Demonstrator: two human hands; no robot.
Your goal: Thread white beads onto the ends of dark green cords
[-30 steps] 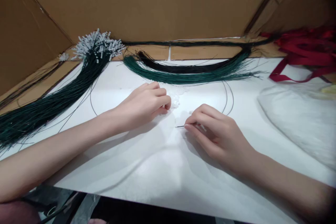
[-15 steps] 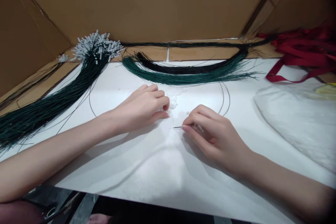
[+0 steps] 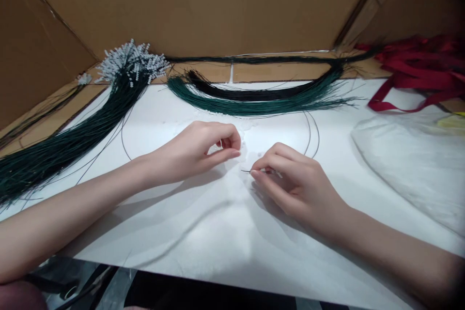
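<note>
My right hand (image 3: 294, 174) pinches a thin dark wire (image 3: 245, 171) between thumb and forefinger. The wire's bare tip sticks out to the left, and small white beads show on it under my fingers. My left hand (image 3: 210, 147) hovers just left of that tip, thumb and forefinger drawn together and the other fingers curled. Anything in that pinch is too small to make out. Behind and beside my left hand, small white beads (image 3: 250, 125) lie scattered on the white sheet (image 3: 203, 237), partly hidden by the hand.
A thick bundle of green wires (image 3: 98, 126), tipped with white beads (image 3: 132, 63), lies at the left. Bare green wires (image 3: 250, 106) curve across the back. At the right are red ribbon (image 3: 410, 80) and a clear plastic bag (image 3: 410, 164). Cardboard walls (image 3: 218, 5) enclose the back.
My left hand has come away from the beads, slightly toward the wire tip, its thumb and forefinger drawing together. My right hand stays almost in place with the wire.
</note>
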